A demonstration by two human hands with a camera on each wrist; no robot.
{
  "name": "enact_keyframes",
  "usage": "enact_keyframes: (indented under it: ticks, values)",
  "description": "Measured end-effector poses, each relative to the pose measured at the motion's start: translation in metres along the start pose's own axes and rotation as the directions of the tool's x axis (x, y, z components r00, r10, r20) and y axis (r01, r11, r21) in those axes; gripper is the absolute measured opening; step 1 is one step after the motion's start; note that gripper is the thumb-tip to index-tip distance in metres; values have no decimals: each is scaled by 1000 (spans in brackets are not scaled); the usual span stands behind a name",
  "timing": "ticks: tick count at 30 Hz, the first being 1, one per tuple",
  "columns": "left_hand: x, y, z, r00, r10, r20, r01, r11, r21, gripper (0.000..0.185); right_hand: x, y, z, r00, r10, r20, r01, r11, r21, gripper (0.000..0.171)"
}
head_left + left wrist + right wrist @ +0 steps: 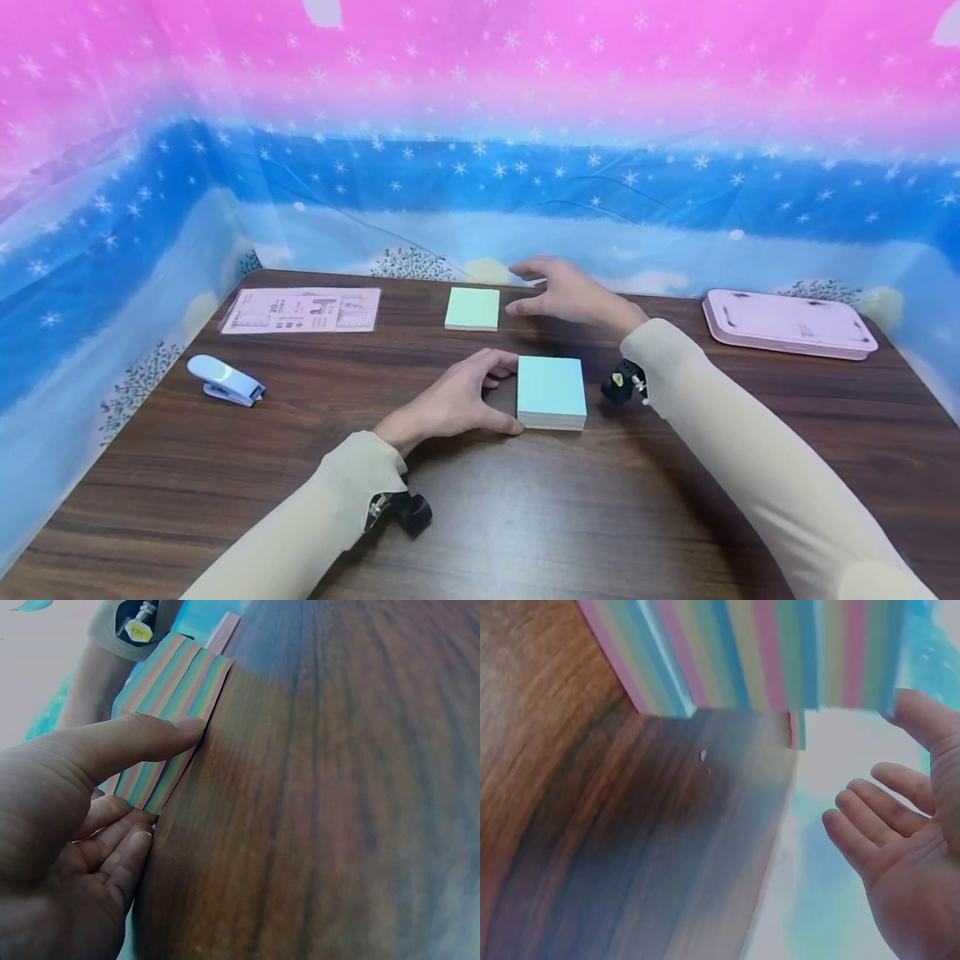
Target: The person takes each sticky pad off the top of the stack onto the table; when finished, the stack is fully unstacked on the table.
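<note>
- Where the dark wooden table (525, 517) is nearest its middle, a thick pad of sticky notes (551, 392) lies flat, its top sheet pale blue (the left wrist view shows its side striped in many colours (169, 720)).
- The left hand (450, 404) grips the pad's left edge, thumb (142, 739) pressed on the side, the other fingers curled at the far corner.
- The right hand (573, 296) hovers above the table beyond the pad, fingers spread and relaxed, holding nothing.
- Just left of that hand lies a thin green pad (472, 308).
- Farther out: a printed sheet (302, 310) and a pale blue stapler (223, 380) at the left, a pink tray (787, 323) at the far right.
</note>
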State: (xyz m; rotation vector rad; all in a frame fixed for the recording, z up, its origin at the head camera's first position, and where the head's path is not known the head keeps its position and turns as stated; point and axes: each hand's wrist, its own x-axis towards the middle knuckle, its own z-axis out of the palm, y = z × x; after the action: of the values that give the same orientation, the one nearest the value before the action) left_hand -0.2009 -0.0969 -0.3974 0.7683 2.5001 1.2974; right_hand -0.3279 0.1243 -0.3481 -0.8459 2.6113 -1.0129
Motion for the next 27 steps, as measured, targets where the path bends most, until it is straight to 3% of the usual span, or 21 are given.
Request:
enact_keyframes:
  ticks: [6, 14, 20, 27]
  values:
    - [1, 0, 1, 1000, 2, 9, -2, 1000, -4, 82, -17, 8, -6, 999, -6, -35, 7, 1000, 13, 77]
    - [0, 3, -1, 1000, -12, -1, 12, 1000, -19, 84, -47, 9, -16, 993, 6, -121, 8, 993, 117, 69]
    - [0, 2, -1, 1000, -20, 7, 20, 1000, -17, 85, -69, 10, -19, 986, -19, -165, 33, 996, 83, 63]
    - [1, 2, 0, 1000, -20, 8, 20, 1000, -12, 87, -94, 10, -16, 987, -32, -158, 41, 997, 59, 60]
